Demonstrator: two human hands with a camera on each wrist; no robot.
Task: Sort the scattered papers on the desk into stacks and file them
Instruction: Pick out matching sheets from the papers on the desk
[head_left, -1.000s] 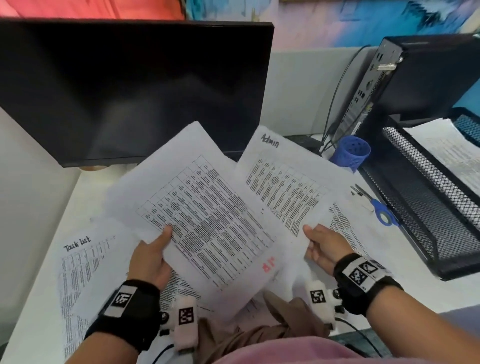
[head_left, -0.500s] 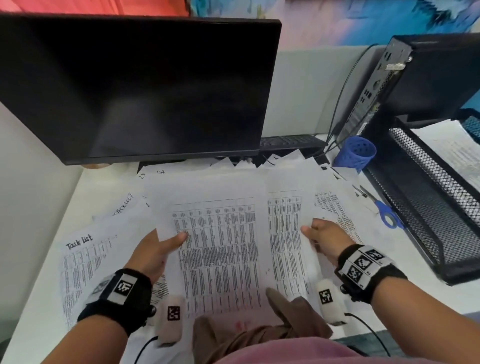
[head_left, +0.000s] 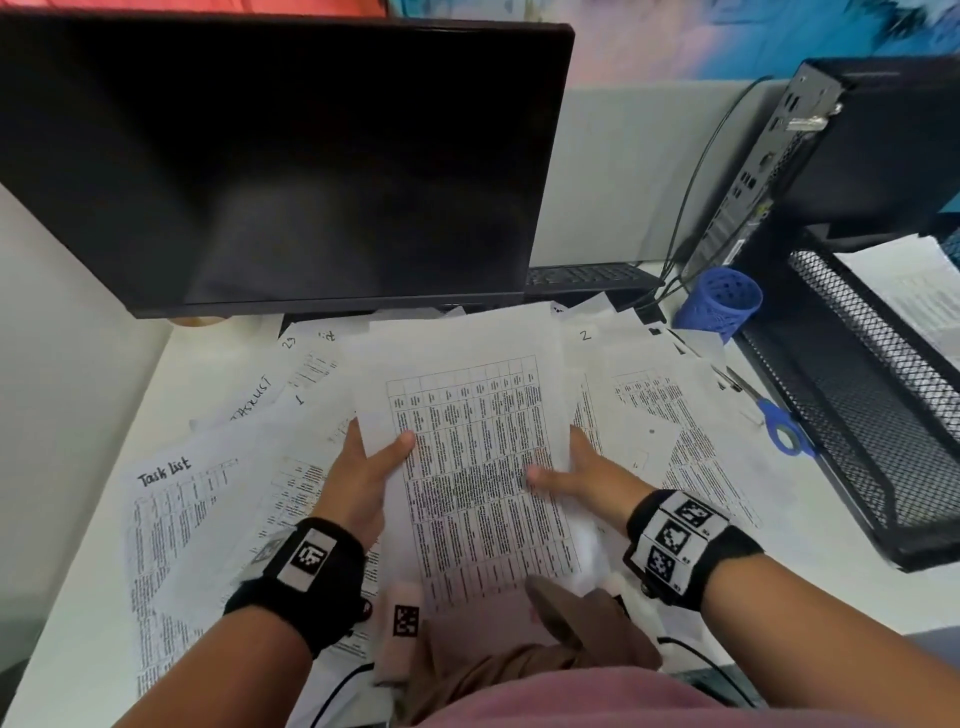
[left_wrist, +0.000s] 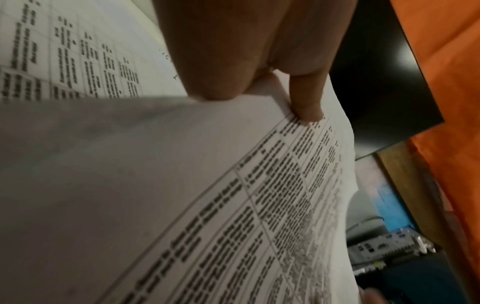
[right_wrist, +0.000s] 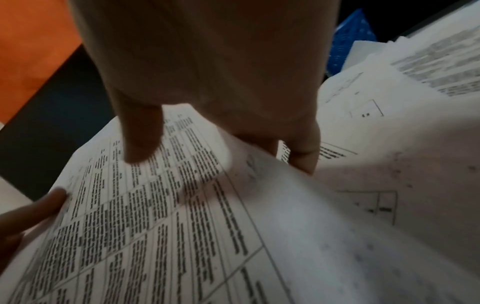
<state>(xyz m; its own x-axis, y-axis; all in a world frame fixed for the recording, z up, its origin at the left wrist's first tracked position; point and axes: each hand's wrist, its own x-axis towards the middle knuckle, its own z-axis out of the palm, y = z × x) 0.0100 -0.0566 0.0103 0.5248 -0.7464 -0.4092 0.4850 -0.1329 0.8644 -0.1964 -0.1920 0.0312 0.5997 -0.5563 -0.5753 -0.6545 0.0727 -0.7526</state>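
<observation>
Papers (head_left: 675, 415) lie strewn over the tabletop (head_left: 78, 519), and one printed table sheet (head_left: 467, 467) is lifted off them, long axis running away from the person, its two long edges pinched between the left hand (head_left: 358, 483) and the right hand (head_left: 582, 473), thumbs on top and fingers beneath. Loose sheets spread to both sides of the hands, a "Task list" page (head_left: 171, 499) outside the left. The mesh tray (head_left: 857, 415) sits beyond the right hand, so that hand seems nearer for filing.

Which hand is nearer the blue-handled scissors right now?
Right. The right hand holds the gridded sheet's right edge, on the side of the blue-handled scissors by the mesh tray. The left hand grips the sheet's far edge.
</observation>
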